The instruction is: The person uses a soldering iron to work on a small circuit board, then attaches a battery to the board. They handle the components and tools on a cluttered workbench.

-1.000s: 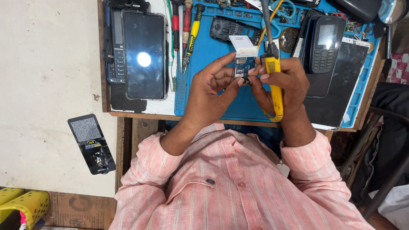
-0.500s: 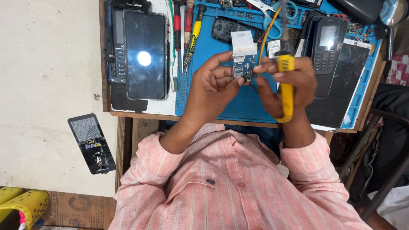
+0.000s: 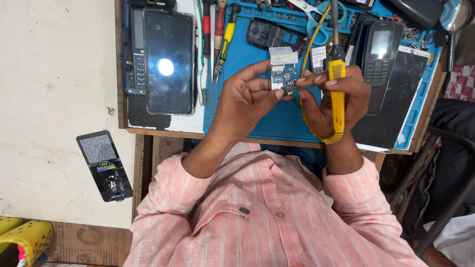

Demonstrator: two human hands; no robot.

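Blue repair mat [image 3: 257, 123] seen beneath a small circuit board [image 3: 283, 74] held over a cluttered workbench.
The board is pinched between thumb and fingers of the left hand [image 3: 247, 101], above the mat's middle. A yellow-handled soldering iron [image 3: 337, 94] is gripped in the closed right hand [image 3: 331, 99], just right of the board. A dark smartphone [image 3: 168, 62] is seen at far left.

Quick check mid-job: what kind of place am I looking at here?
Most likely a phone repair bench: a blue work mat, a keypad phone, a small circuit board and a yellow soldering iron.
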